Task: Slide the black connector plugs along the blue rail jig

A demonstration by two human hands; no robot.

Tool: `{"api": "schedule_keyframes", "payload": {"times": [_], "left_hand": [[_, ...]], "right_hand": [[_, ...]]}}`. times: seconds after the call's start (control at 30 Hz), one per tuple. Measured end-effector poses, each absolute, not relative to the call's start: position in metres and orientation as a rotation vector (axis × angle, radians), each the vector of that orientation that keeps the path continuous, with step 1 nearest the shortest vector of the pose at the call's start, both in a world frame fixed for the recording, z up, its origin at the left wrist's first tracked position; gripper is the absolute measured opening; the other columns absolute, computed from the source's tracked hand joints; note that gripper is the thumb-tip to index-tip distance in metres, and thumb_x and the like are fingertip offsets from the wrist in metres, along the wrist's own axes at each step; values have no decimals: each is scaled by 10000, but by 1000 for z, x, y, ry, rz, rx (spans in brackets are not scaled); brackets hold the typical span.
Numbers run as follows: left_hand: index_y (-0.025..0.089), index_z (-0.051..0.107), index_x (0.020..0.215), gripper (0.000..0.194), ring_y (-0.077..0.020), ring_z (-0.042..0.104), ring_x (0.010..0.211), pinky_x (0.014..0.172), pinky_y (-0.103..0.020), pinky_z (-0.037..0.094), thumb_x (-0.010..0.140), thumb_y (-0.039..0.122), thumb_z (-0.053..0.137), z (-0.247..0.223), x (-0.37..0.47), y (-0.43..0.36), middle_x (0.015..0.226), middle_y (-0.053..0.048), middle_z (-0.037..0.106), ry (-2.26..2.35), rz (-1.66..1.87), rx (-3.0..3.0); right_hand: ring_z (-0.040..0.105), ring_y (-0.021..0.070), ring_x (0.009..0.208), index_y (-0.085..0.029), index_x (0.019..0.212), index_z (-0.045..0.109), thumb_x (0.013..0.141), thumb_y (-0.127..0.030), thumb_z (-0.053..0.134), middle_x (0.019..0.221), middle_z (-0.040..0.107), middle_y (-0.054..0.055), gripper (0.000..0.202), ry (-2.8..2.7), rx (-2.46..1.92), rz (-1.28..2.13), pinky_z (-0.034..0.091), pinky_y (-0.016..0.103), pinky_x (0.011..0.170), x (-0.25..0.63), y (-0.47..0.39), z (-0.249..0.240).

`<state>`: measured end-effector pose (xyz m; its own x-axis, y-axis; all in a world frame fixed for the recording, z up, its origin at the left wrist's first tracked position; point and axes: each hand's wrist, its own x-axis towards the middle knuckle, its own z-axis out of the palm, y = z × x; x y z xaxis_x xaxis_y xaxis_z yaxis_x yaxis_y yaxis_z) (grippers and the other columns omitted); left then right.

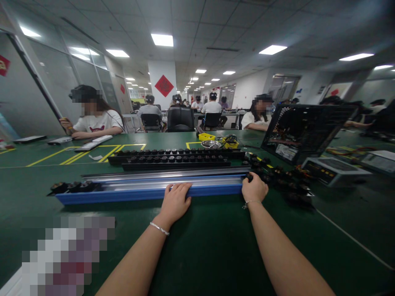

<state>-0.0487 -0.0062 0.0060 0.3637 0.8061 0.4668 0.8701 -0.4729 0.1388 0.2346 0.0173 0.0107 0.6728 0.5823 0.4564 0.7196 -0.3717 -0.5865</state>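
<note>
A long blue channel [148,196] with a shiny metallic inside lies across the green table in front of me. My left hand [178,198] is at the middle of its near wall, fingers bent over the rim and thumb outside. At the channel's right end, my right hand [254,188] pinches a small black module [248,176], partly hidden by the fingers. Several similar black modules [74,187] sit at the channel's left end. More loose black modules [286,185] are heaped to the right of my right hand.
Behind the channel stand black strips [175,165] lined with modules. Farther back are a yellow tray [206,137] and a metal dish [211,144]. An open computer case [305,131] and a power supply [331,170] stand right. People sit across the table.
</note>
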Motion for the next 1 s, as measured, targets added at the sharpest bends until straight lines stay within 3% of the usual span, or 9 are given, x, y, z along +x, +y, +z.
{"api": "schedule_keyframes", "payload": {"times": [1.0], "left_hand": [[305, 493, 1222, 412, -208, 495, 1152, 1020, -426, 277, 811, 272, 498, 8, -48, -7, 1239, -18, 591, -1571, -736, -2503]], "right_hand": [[538, 254, 956, -145, 1127, 597, 769, -228, 473, 964, 641, 129, 389, -959, -2100, -222, 380, 353, 828, 248, 20, 10]]}}
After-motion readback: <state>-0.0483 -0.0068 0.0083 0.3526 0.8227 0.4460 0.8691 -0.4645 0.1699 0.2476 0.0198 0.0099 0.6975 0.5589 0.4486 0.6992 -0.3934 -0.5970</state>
